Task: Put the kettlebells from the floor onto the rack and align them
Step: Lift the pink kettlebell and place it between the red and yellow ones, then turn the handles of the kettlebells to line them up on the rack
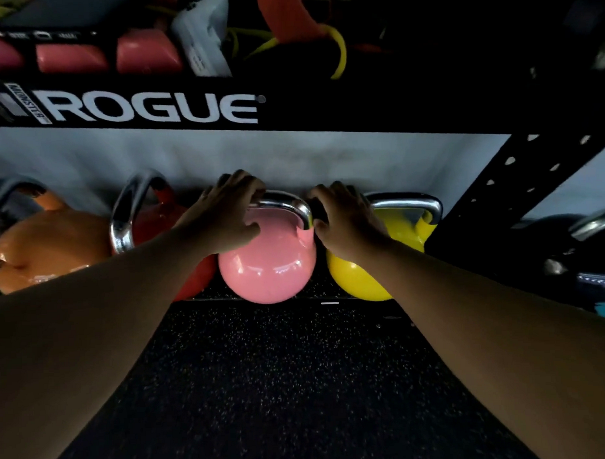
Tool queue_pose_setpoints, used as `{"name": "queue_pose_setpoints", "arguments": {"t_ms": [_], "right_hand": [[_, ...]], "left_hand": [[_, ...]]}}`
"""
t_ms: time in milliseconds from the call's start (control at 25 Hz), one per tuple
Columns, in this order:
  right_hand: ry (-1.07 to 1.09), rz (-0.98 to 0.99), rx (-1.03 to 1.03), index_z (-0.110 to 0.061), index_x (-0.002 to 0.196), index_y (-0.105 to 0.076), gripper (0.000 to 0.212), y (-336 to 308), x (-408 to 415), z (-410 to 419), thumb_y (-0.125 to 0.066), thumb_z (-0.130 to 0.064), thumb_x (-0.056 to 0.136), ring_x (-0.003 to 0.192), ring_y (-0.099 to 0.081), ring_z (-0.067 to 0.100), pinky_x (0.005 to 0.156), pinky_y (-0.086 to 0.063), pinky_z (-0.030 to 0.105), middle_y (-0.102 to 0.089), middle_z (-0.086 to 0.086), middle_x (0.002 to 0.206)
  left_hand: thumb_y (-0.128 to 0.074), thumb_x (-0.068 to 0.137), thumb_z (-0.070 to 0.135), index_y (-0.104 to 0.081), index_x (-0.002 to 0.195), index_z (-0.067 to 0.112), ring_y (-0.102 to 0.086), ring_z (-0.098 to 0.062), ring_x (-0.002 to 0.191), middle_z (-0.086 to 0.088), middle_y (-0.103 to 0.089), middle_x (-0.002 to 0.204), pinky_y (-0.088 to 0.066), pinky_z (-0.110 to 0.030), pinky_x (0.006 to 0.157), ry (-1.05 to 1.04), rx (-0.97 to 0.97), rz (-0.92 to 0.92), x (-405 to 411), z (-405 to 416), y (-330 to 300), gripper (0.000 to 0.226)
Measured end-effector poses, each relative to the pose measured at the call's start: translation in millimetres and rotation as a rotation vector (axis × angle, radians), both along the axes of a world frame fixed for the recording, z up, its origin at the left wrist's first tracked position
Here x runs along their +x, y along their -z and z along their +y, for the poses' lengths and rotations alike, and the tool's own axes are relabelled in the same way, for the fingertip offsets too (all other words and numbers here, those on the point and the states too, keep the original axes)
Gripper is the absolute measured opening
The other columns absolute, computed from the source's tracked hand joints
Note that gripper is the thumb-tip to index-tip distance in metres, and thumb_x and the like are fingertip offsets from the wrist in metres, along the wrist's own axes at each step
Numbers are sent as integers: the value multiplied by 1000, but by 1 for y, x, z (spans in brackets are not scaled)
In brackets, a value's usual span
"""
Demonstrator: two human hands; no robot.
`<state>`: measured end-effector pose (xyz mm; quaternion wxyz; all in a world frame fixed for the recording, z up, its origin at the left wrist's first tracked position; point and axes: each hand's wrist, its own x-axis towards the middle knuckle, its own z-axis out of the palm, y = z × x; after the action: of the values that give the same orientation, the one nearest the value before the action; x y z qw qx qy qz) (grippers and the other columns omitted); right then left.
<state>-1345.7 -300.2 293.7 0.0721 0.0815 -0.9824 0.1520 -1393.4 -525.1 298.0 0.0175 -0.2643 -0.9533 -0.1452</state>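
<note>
Rack (519, 187): black steel, perforated upright, lowest shelf holding a row of glossy kettlebells
Pink kettlebell (268, 265): round enamel body, chrome handle running left–right, seated between red kettlebell (156, 217) and yellow kettlebell (361, 275), straight ahead of both hands
Left hand (225, 215): curled over handle's left end
Right hand (345, 217): gripping handle's right corner; equally near

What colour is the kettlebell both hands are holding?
Pink kettlebell, with a chrome handle; seen in the head view.
</note>
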Motion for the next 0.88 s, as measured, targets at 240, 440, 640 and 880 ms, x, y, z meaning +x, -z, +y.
{"name": "queue_pose_setpoints", "arguments": {"t_ms": [240, 440, 640, 880], "right_hand": [[-41, 23, 100, -20, 128, -54, 44, -27, 55, 83, -59, -24, 84, 119, -47, 35, 104, -34, 43, -55, 10, 127], [75, -28, 120, -20, 125, -55, 39, -42, 107, 194, -59, -26, 86, 117, -49, 35, 98, -39, 43, -56, 10, 122], [194, -72, 92, -21, 121, -57, 34, -48, 167, 312, -58, -26, 88, 119, -48, 33, 98, -36, 42, -57, 9, 125], [341, -58, 75, -24, 120, -59, 33, -45, 214, 423, -59, -28, 87, 122, -49, 31, 98, -38, 43, -57, 6, 132]], "left_hand": [[-69, 69, 18, -53, 128, 22, -48, -29, 118, -6, -55, 126, -40, -43, 97, 132, -68, 75, 51, 79, -17, 61], [-66, 70, 21, -57, 119, 24, -58, -27, 113, -5, -63, 122, -46, -36, 92, 270, -61, 28, 76, 193, -16, 50], [-59, 70, 21, -58, 111, 26, -59, -24, 109, 1, -63, 115, -50, -42, 91, 401, -82, -52, 101, 305, -21, 41], [-58, 78, 22, -57, 114, 27, -58, -22, 110, 3, -57, 119, -48, -33, 88, 459, -148, -52, 125, 426, -25, 36]]}}
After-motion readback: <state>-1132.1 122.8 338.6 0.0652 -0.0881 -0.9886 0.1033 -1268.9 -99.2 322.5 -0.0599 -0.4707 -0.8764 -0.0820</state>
